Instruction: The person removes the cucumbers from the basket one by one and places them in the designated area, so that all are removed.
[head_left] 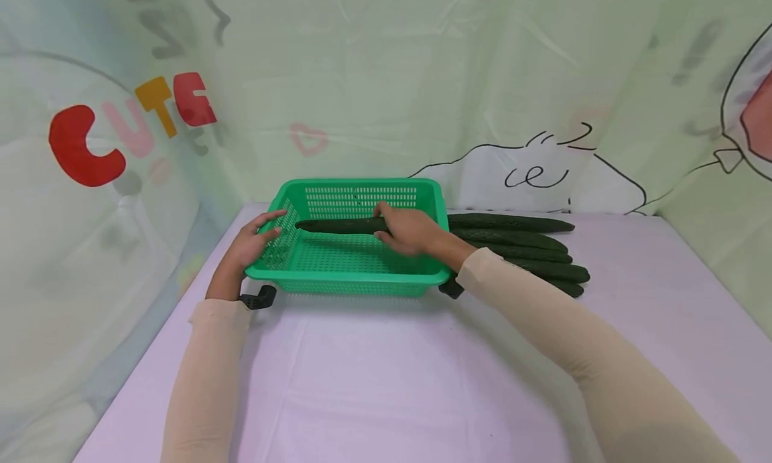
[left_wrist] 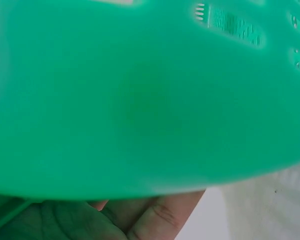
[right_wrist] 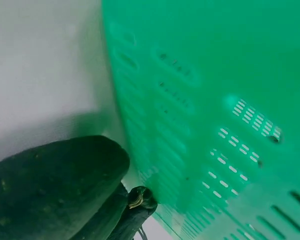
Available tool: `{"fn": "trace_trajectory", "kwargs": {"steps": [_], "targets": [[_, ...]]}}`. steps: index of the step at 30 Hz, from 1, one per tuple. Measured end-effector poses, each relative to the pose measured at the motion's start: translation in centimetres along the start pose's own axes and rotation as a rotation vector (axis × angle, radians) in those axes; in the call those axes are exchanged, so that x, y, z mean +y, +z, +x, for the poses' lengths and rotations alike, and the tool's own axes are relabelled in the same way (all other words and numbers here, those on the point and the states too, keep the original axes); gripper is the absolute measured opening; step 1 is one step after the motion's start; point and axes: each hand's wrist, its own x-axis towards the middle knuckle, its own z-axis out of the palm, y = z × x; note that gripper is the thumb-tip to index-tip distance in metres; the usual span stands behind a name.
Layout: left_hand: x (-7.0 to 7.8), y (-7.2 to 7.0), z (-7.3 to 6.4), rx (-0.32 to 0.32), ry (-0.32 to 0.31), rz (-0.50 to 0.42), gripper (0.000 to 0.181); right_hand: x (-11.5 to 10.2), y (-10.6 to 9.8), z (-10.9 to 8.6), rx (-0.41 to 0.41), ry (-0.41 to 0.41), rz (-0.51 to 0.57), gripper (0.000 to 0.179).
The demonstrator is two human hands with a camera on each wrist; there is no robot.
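Note:
A green plastic basket (head_left: 346, 275) stands on the table. My right hand (head_left: 410, 232) grips one end of a long dark cucumber (head_left: 338, 226), which lies level across the inside of the basket, its free end pointing left. My left hand (head_left: 250, 245) holds the basket's left rim, its fingers reaching over the edge. In the left wrist view, the basket's wall (left_wrist: 150, 115) fills most of the picture and part of the left hand (left_wrist: 135, 220) shows below the rim. The right wrist view shows the basket's outer side (right_wrist: 155, 115), not the held cucumber.
Several more cucumbers (head_left: 519, 238) lie side by side right of the basket, their near ends close to its wall; some (right_wrist: 55, 185) show large in the right wrist view. A pale lilac cloth (head_left: 374, 376) covers the table. Printed curtains (head_left: 362, 81) hang behind and at the sides.

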Motion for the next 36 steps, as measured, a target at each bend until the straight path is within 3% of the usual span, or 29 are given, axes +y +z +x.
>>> {"fn": "trace_trajectory", "kwargs": {"steps": [9, 22, 29, 36], "targets": [[0.4, 0.4, 0.0, -0.008, 0.014, 0.009, 0.049, 0.4, -0.4, -0.9, 0.099, 0.009, 0.122, 0.041], [0.6, -0.1, 0.2, -0.022, 0.016, 0.12, 0.057, -0.6, -1.2, -3.2, 0.192, -0.009, 0.12, 0.034], [0.7, 0.0, 0.3, -0.015, 0.002, 0.155, 0.061, -1.4, -2.7, -5.8, 0.27, 0.014, 0.159, 0.032], [0.7, 0.0, 0.4, -0.013, -0.016, 0.16, 0.063, -0.3, -4.2, -9.8, 0.328, 0.051, 0.162, 0.034]]}}
